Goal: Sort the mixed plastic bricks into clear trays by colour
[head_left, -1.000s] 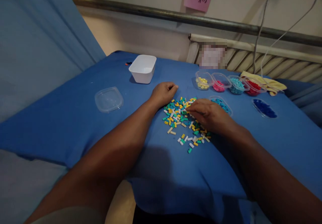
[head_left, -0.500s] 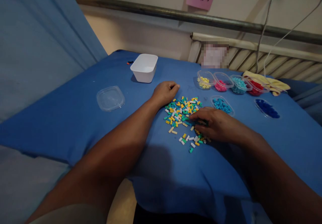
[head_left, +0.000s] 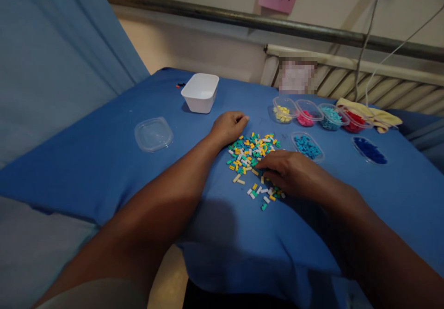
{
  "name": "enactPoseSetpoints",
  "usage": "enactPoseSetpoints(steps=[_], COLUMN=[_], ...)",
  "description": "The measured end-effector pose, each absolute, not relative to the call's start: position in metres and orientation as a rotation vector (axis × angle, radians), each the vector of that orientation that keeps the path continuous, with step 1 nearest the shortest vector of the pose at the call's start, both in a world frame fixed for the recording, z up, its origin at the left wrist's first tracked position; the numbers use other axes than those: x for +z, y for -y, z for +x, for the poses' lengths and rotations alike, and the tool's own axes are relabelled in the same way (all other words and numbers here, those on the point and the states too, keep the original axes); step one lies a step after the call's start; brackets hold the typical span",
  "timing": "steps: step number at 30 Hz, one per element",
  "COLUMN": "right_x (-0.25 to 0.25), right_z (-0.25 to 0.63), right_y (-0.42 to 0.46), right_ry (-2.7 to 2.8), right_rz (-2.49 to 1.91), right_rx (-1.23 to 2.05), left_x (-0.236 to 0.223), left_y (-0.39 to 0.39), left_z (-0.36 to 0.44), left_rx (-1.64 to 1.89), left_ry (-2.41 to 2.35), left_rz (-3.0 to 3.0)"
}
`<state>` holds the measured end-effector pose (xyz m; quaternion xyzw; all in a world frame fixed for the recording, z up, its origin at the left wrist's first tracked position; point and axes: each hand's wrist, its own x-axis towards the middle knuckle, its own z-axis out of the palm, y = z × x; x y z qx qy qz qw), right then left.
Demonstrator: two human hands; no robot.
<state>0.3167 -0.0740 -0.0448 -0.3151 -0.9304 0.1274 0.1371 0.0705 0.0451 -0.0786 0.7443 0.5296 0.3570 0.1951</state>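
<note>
A loose heap of small toy bricks (head_left: 243, 153) in yellow, white, green, blue and cream lies on the blue cloth (head_left: 114, 161) near the middle of the table, with a thinner scatter of them on the near side. The left hand (head_left: 229, 127) rests on the cloth at the far left edge of the heap, its fingers curled in together and the thumb lying forward on the right; what may be under the curled fingers is hidden. The right hand (head_left: 287, 172) reaches over the right side of the heap, palm down, index finger and thumb low among the bricks with a slight gap showing between them; whether a brick is pinched there I cannot tell. Just beyond the right hand sits a shallow clear tray of blue pieces (head_left: 307, 147), and farther right another of dark blue pieces (head_left: 369, 151). Beyond these, four clear tubs stand in a row, holding, from left to right, yellow pieces (head_left: 282, 114), pink pieces (head_left: 305, 119), turquoise pieces (head_left: 330, 118) and red pieces (head_left: 354, 122), with a yellow cloth (head_left: 386, 118) beside the last. A white tub (head_left: 199, 104) stands far left of the heap, and a clear lid (head_left: 153, 134) lies nearer, left of the left forearm.
</note>
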Motion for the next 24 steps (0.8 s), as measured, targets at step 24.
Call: enactPoseSetpoints(steps=[24], right_x=[-0.042], right_z=[0.388], right_y=[0.039], right_ry=[2.219], right_rz=[-1.307], right_rx=[0.071], left_x=[-0.077], left_y=[-0.045], left_z=[0.069], left_rx=[0.982], left_ry=[-1.499], left_rz=[2.085])
